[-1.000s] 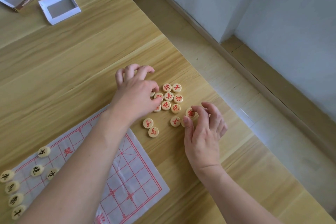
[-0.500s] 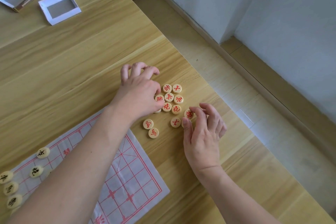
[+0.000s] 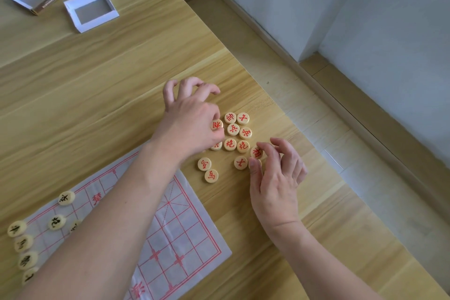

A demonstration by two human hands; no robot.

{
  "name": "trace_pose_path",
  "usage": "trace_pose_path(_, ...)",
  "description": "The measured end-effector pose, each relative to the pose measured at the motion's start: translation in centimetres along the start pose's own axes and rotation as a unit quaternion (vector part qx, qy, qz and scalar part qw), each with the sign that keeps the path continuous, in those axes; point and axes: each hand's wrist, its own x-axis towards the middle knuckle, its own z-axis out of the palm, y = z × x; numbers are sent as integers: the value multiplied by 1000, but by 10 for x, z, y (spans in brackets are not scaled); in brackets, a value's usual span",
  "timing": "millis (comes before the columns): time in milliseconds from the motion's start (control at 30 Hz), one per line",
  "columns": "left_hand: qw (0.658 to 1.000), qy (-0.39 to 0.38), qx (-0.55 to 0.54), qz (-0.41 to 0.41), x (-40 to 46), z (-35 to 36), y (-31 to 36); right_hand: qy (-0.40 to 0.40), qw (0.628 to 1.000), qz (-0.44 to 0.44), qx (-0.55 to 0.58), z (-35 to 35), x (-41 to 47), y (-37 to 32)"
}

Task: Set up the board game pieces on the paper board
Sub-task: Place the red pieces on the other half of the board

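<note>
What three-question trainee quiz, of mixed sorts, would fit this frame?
1. True or false: the red-marked pieces lie on the paper board.
2. Which hand pinches a red piece at the cluster's right edge? A. left hand B. right hand
3. Fill in: the pieces already set on the board carry ___ characters.

Key:
1. False: they lie on the bare table, beyond the board's far corner.
2. B: its grip is on a red piece; the left hand pinches another at the cluster's left side.
3. Black.
</note>
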Motion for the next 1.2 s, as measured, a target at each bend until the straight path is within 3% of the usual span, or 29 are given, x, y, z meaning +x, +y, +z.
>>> trace_pose_path(133,998,56,-10,3,-29,-17,-24,-13,989,-146,22,-4,-12,-3)
trace_pose_path(300,999,34,-28,-10,-78,-15,-51,-98,952,-287,42,-7,-34,-18)
trace_pose_path(400,998,20,-42,-29,-105,-3,-56,-154,933,-323,40,-7,-48,-32)
trace_pose_path(633,993,29,-83,-77,-131,27,-61,-238,919,-313,7,-1,-55,-38)
trace_pose_path(833,975,80,-99,-182,-145,33,-60,-226,960,-154,51,-1,-58,-48)
trace_pose_path(1200,969,102,-102,-201,-134,40,-53,-197,965,-171,8,4,-62,-50)
